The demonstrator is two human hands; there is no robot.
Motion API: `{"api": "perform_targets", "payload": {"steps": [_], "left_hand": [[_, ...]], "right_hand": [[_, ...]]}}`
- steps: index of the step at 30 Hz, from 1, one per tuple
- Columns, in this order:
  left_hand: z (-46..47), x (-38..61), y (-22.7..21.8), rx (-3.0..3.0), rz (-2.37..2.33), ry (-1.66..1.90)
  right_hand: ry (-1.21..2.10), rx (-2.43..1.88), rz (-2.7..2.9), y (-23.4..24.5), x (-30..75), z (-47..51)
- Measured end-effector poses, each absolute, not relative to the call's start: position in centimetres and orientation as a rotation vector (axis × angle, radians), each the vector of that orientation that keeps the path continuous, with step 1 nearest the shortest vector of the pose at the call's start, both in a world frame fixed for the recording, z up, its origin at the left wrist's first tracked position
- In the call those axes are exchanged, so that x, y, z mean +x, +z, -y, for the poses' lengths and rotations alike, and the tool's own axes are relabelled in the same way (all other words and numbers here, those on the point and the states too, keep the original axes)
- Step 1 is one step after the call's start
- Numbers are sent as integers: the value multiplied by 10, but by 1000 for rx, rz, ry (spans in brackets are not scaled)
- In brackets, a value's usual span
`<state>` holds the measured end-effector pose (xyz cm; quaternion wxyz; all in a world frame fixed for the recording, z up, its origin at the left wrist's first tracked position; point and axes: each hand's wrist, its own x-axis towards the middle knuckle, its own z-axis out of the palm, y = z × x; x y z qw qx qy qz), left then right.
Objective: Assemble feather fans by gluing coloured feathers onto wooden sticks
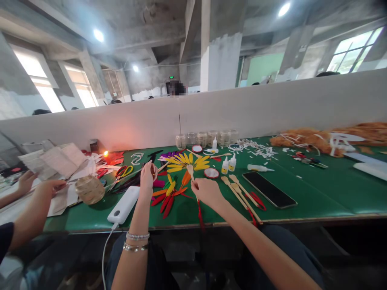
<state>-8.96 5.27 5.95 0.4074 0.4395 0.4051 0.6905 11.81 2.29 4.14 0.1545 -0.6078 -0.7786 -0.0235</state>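
My right hand [208,193] is closed round the wooden stick of a yellow feather fan [202,163]. The yellow feathers spread out in a half circle above the stick's pale rounded head [190,168], and a red tassel [200,213] hangs below my fist. To the left of the fan, my left hand [148,174] is raised with its fingertips drawn together; whatever is between them is too small to tell. Red and orange feathers [167,203] lie beneath the fan. Purple feathers [171,155] are behind it, and black feathers [127,183] lie beside my left hand.
A white power bank [123,204] with a cable lies near the front edge. To the right are glue bottles [229,163], wooden sticks [237,191] and a phone [269,189]. Scissors [123,172] and a jar [90,189] sit left, near a co-worker's hands [50,189] handling sheets.
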Motion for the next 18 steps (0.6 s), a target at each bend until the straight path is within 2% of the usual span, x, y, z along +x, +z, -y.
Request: {"api": "perform_targets", "payload": {"steps": [3, 8, 11, 18], "left_hand": [[-61, -86, 42, 1268, -1297, 1644], [-72, -58, 4, 1842, -1757, 1148], [-74, -39, -4, 2003, -1807, 1035], [-69, -32, 5, 1979, -1874, 823]], "right_hand": [[-61, -1717, 2198, 53, 113, -31], [-64, -1664, 2175, 57, 106, -31], [-59, -1629, 2214, 54, 104, -25], [-70, -1715, 2252, 56, 98, -36]]}}
